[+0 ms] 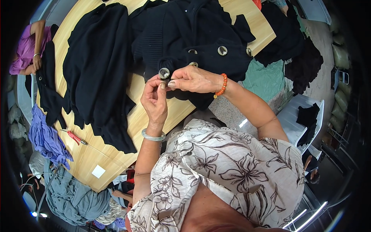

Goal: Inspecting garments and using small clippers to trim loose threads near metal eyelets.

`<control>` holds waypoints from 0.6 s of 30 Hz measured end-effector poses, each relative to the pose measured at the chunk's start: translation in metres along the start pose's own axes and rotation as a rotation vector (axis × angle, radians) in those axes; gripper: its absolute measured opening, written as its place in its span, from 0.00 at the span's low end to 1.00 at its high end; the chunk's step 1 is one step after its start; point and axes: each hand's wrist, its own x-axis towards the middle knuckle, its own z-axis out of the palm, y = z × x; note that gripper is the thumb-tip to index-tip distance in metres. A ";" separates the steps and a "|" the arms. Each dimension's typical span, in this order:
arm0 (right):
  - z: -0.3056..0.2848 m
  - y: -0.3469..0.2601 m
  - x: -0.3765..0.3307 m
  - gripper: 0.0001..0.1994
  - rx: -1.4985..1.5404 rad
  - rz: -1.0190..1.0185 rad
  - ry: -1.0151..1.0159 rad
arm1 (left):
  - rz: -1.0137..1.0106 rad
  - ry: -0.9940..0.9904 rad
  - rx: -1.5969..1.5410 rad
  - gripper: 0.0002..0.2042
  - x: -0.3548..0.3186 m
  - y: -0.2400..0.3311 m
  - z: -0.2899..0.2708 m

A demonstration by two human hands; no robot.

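A black knitted cardigan (pixel 181 34) with ribbed trim lies across the table in front of me. Its large marbled buttons show along the front, one button (pixel 222 50) to the right of my hands. My left hand (pixel 154 100), a pale bangle on its wrist, pinches the cardigan's edge just below another button (pixel 164 73). From the right, my right hand (pixel 199 80), with an orange bead bracelet, pinches the same edge, its thumb almost meeting the left fingertips. Whether a thread or other small thing is between the fingers cannot be made out.
More black knitwear (pixel 96 73) is heaped left on the wooden table (pixel 87 162). A red-handled tool (pixel 75 137) and a white paper square (pixel 98 171) lie near its left edge. Purple cloth (pixel 46 135) hangs there. A person in purple (pixel 33 46) works at far left.
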 end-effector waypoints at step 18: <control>-0.004 -0.001 -0.014 0.14 -0.390 -0.128 0.323 | -0.191 -0.073 -0.515 0.06 0.007 0.001 -0.004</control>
